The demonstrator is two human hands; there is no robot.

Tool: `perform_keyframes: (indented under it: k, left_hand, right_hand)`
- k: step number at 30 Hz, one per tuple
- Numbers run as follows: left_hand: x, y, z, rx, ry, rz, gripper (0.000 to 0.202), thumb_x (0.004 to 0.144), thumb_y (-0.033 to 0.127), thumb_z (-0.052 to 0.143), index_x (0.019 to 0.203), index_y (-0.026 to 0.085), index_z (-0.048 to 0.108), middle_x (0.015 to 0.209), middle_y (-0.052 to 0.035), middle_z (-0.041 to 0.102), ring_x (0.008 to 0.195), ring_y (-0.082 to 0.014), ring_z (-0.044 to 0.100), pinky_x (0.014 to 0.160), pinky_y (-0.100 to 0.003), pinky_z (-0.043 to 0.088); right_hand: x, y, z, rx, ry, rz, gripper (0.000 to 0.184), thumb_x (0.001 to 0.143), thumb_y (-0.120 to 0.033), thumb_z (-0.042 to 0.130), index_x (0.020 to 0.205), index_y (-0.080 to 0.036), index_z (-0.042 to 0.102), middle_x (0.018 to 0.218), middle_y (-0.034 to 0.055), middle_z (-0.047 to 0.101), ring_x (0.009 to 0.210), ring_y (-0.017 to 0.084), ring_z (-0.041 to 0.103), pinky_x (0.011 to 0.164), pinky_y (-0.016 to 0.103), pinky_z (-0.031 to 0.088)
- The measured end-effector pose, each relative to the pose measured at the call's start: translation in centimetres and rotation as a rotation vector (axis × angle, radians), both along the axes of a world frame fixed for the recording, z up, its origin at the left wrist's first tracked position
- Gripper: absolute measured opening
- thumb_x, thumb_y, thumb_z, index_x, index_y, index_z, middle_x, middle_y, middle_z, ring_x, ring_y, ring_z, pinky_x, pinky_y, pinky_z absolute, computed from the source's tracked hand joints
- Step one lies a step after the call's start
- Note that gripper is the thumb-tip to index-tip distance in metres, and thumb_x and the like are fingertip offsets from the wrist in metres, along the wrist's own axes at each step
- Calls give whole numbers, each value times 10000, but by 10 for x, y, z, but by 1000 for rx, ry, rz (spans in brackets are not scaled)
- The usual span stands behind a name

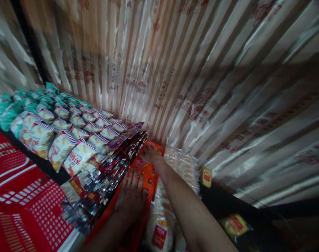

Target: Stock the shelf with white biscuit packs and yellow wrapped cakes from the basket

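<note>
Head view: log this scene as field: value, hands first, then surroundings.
left hand: palm down, fingers spread on orange packaging
right hand: on the same packaging, farther from camera
left of packaging: glossy foil packets, then white snack bags with striped tops, then teal bags
right of packaging: clear-wrapped rows, contents pale
far right: two loose yellow packs
lower left: red perforated basket
backdrop: pleated printed sheeting

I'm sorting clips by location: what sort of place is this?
Probably a shop's snack section: rows of striped snack bags, orange packaging and a red plastic basket suggest it.
</note>
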State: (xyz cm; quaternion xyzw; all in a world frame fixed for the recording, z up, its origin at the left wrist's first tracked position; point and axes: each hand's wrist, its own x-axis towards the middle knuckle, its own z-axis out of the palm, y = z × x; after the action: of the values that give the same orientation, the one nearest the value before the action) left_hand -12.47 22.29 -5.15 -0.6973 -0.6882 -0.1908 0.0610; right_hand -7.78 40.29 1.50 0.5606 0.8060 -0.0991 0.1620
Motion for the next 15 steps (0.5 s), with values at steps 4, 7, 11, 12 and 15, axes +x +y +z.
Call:
perform_keyframes:
  k: [4,7,11,12,15]
  left_hand:
    - [1,0,-2,12,-1,11,498,879,392,339,1280,116,448,1340,-155,453,1263,-279,368,1028,-465,286]
    - [1,1,-3,29,1,17,494,882,393,334,1274,117,452,1337,-151,458,1258,-278,377,1024,-468,292]
    - [1,1,-4,35,1,16,499,882,394,328,1280,116,439,1344,-145,451,1263,-276,370,1023,-469,294]
    - [1,0,-4,35,-1,16,500,880,395,330,1284,119,434,1349,-143,445,1269,-275,360,1026,-469,289]
    - [2,0,-4,31,-7,15,501,876,392,331,1290,128,432,1351,-141,442,1278,-274,347,1030,-472,279]
  right_hand:
    - [-1,5,0,-17,0,23,678,788,-584,348,1390,-282,270,1475,61,239,1326,383,164,936,602,309]
    - [-3,8,-1,-29,-5,37,728,769,-622,350,1401,-273,248,1482,61,222,1324,395,163,946,596,303]
    - [-4,8,-3,-21,-13,39,705,772,-620,356,1385,-279,287,1473,68,241,1331,385,153,950,585,306]
    - [-4,7,-3,-18,-10,38,693,776,-610,361,1381,-279,293,1469,70,247,1332,382,152,948,582,310]
    - [-3,4,-3,-11,3,26,668,792,-569,372,1384,-273,287,1459,82,265,1329,384,154,928,585,329]
